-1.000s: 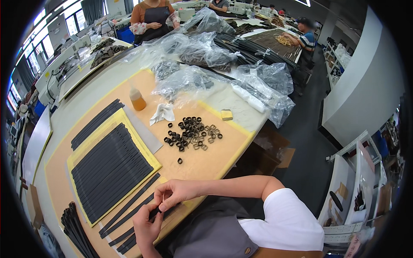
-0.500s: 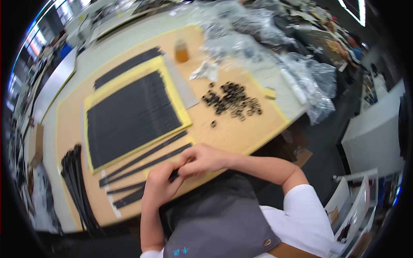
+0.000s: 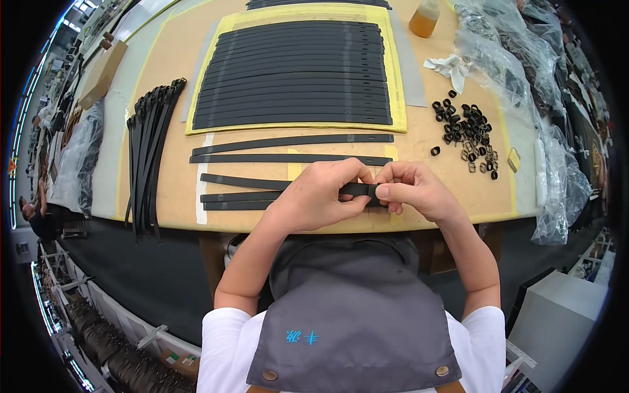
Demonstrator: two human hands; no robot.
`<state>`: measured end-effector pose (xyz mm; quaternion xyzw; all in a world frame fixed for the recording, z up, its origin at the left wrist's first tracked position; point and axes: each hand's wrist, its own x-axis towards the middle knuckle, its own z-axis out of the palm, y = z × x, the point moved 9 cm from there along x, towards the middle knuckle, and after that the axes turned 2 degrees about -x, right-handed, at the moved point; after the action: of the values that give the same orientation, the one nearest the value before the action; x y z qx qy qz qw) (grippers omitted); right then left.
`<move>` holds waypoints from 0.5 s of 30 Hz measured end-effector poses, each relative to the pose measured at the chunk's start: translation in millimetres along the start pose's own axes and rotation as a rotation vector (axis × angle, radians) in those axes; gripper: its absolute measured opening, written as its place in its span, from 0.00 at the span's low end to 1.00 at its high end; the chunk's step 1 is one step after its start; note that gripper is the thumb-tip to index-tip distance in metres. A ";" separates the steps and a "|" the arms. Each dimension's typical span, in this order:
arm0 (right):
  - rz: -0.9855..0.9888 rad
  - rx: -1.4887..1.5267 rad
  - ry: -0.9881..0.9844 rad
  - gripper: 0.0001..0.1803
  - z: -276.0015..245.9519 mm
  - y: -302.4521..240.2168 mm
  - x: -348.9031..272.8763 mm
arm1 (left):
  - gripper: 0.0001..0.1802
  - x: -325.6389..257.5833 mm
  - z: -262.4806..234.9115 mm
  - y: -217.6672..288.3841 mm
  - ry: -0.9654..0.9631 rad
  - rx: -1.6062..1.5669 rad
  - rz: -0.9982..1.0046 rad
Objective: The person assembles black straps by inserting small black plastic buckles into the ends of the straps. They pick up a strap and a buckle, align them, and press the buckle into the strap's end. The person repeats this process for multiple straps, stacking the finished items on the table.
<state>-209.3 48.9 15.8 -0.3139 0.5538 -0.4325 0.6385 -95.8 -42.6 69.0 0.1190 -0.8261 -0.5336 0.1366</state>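
Over the near edge of the table, my left hand (image 3: 322, 194) pinches a black strap (image 3: 356, 189). My right hand (image 3: 417, 190) grips the strap's right end between thumb and fingers. Whether a loop or buckle sits on that end is hidden by the fingertips. Just beyond my hands, several black straps (image 3: 282, 159) lie crosswise, some with a slot near the right end. Behind them a board with a yellow border (image 3: 398, 98) carries a tight row of similar straps (image 3: 295, 72).
To the right are a pile of small black loops and metal buckles (image 3: 466, 131), a crumpled white cloth (image 3: 451, 67) and a bottle of amber liquid (image 3: 424, 18). Clear plastic wrap (image 3: 517, 72) lies along the right side. A bundle of straps (image 3: 152, 144) overhangs the left front edge.
My view has turned and levelled, so the table now appears straight ahead. Both hands remain close together, with the strap between them now showing more clearly.
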 end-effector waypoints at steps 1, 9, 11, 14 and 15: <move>0.002 -0.004 0.004 0.12 -0.6 0.3 0.6 | 0.13 1.0 0.4 0.2 -0.007 0.000 -0.005; 0.010 -0.011 0.015 0.12 0.3 2.2 4.1 | 0.13 0.4 1.5 -8.6 0.026 -0.006 0.017; 0.011 -0.018 0.022 0.12 0.3 2.5 4.0 | 0.13 0.2 1.8 -9.4 0.029 -0.003 0.012; 0.009 -0.022 0.032 0.12 0.0 2.2 3.6 | 0.13 0.3 2.7 -9.5 0.031 -0.006 0.005; 0.010 -0.024 0.035 0.12 -0.3 2.3 3.5 | 0.13 0.5 3.1 -9.9 0.036 -0.003 0.012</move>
<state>-209.0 46.8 12.2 -0.3115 0.5715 -0.4280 0.6270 -96.8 -44.2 58.8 0.1235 -0.8233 -0.5319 0.1548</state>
